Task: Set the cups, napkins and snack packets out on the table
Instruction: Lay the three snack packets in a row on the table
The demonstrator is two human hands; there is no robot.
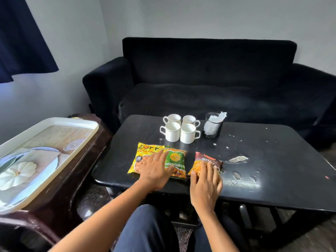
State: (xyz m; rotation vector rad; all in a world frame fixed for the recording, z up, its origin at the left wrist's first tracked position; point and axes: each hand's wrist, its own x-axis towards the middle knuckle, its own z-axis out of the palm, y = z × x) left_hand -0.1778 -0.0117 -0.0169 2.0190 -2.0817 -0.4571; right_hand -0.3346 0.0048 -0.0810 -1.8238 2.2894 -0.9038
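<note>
While hands (pixel 181 175) rest flat, packets (pixel 174 163) lie lengthwise away.

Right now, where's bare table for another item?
Free: the table right of the napkin holder and red packet, and its far left corner. Crowded: four cups, three packets under both hands.

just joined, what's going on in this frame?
A person is laying out snacks on a black table. The left hand rests with straight fingers across the yellow packet and green packet; the right hand lies on the red packet. Four white cups stand clustered behind them, beside a mesh holder with napkins. A tray sits off to the left.
</note>
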